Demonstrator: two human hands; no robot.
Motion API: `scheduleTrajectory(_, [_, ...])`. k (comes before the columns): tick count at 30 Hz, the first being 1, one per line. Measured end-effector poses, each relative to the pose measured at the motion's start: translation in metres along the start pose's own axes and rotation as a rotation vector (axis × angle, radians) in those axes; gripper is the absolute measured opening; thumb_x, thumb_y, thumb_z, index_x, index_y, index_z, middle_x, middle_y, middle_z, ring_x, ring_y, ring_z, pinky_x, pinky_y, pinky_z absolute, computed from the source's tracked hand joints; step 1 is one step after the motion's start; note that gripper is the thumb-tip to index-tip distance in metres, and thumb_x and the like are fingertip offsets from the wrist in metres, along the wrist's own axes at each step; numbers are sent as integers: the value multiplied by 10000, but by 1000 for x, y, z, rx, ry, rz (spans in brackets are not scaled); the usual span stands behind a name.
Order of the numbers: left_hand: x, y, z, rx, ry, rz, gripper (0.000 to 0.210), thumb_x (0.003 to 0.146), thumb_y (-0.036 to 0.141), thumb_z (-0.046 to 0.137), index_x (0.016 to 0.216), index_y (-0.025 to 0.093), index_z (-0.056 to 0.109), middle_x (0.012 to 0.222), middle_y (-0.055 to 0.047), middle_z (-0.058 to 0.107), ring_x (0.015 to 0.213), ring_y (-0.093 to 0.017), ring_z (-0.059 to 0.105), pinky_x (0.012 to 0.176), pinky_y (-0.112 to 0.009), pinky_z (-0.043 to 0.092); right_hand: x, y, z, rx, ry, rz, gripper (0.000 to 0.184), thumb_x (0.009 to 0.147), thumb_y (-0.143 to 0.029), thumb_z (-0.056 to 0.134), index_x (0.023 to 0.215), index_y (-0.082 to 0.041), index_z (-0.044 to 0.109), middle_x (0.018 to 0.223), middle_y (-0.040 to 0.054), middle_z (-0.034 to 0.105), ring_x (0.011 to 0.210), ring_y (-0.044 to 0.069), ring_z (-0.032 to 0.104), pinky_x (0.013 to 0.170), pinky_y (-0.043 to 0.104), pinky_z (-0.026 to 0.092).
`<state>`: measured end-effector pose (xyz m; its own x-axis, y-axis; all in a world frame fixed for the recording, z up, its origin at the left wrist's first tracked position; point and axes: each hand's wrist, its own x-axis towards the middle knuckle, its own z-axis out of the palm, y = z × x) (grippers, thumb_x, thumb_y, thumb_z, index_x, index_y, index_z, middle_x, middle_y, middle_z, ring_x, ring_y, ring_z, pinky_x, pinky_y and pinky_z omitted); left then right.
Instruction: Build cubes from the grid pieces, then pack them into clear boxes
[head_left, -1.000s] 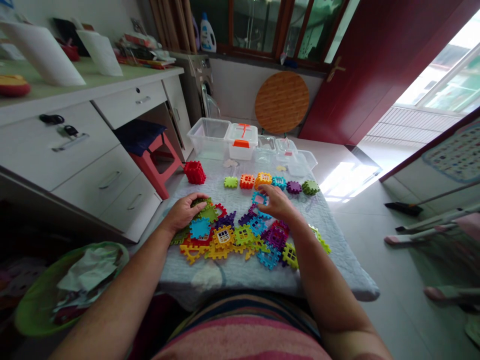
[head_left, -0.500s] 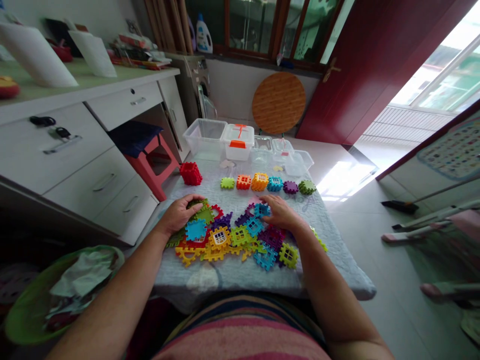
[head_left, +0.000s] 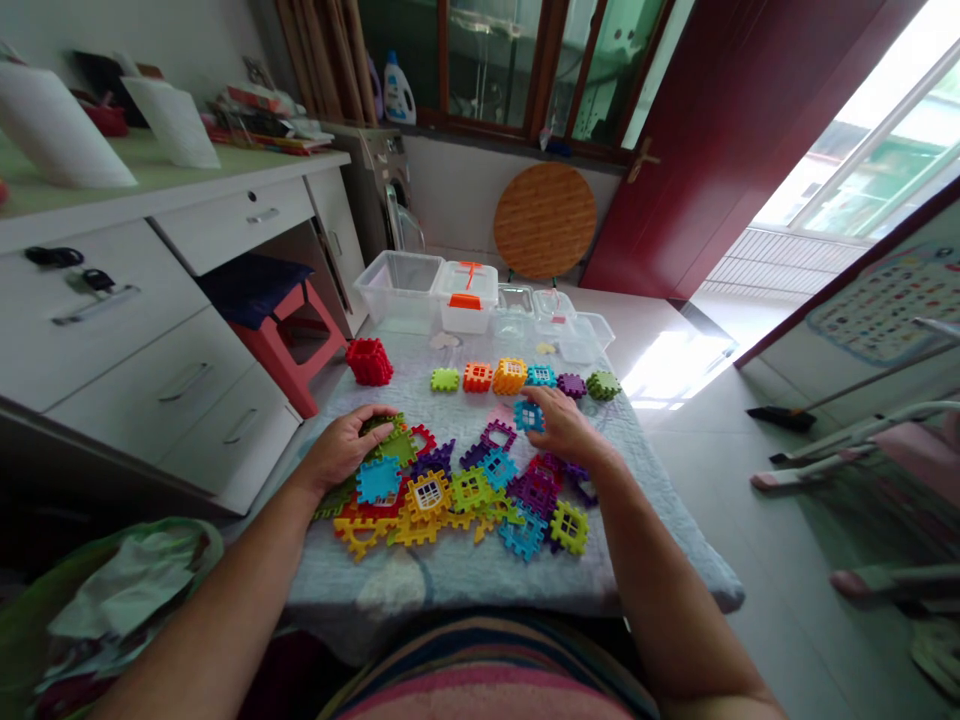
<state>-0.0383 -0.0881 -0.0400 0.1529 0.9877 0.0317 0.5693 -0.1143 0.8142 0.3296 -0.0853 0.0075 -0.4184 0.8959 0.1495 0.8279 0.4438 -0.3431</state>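
Note:
A loose pile of colourful interlocking plastic building tiles lies before me, yellow ones [head_left: 420,525] at its front and purple ones [head_left: 536,487] on its right. My left hand [head_left: 345,447] is at the pile's left edge, thumb and fingers around a green building tile [head_left: 396,445]; a plain blue tile [head_left: 379,480] lies just below it. My right hand [head_left: 561,425] grips a blue window tile [head_left: 529,416] by its right side, raised over the pile's far edge. Behind it runs a row of stacks sorted by colour, including orange [head_left: 478,377], yellow [head_left: 511,376] and blue [head_left: 541,375].
A red tile stack [head_left: 369,361] stands at the table's far left. Along the back edge are a clear open bin [head_left: 401,290], a lidded box with orange clips [head_left: 466,300] and smaller clear containers [head_left: 589,338]. A pink stool [head_left: 300,340] stands left of the table.
My right hand has lifted the blue window tile away from the pile, toward the row of stacks. My left hand stays on the green tile. The view has shifted slightly.

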Motion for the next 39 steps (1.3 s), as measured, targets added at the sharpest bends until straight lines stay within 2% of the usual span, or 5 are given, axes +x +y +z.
scheduleTrajectory(7, [1, 1, -2, 4, 5, -7, 556, 765, 625, 575, 1114, 202, 666, 1079, -51, 712, 943, -252, 650, 873, -336, 504, 45, 51, -43, -43, 73, 99, 616, 663, -164, 616, 1268, -131, 505, 1188, 136, 596, 1063, 246, 574, 909, 331, 435])
scheduleTrajectory(23, [0, -1, -1, -42, -26, -27, 520, 791, 596, 572, 1125, 204, 635, 1045, -49, 702, 896, -240, 654, 819, -332, 531, 83, 60, -28, -178, -220, 138, 653, 657, -148, 706, 1287, -169, 533, 1302, 146, 555, 1154, 280, 549, 928, 380, 442])
scheduleTrajectory(28, [0, 0, -2, -15, -16, -7, 514, 793, 592, 567, 1128, 209, 642, 1085, -44, 700, 957, -248, 645, 863, -332, 512, 67, 49, -33, -124, -51, 155, 799, 667, -227, 725, 1403, -205, 416, 1394, 155, 476, 1236, 337, 477, 987, 490, 405])
scheduleTrajectory(33, [0, 1, -2, 12, -3, 3, 511, 791, 581, 566, 1119, 201, 660, 1083, -48, 707, 981, -256, 638, 928, -351, 480, 22, 25, -35, 28, 196, 74, 575, 792, -242, 597, 1349, -182, 467, 1273, 137, 553, 1159, 272, 543, 999, 411, 416])
scheduleTrajectory(39, [-1, 12, -2, -2, 23, 9, 533, 757, 600, 583, 1079, 186, 676, 1069, -60, 712, 970, -259, 642, 935, -361, 478, -27, 7, -6, 100, 214, 85, 337, 838, -228, 546, 1171, -210, 596, 1132, 94, 620, 1086, 241, 568, 970, 401, 432])
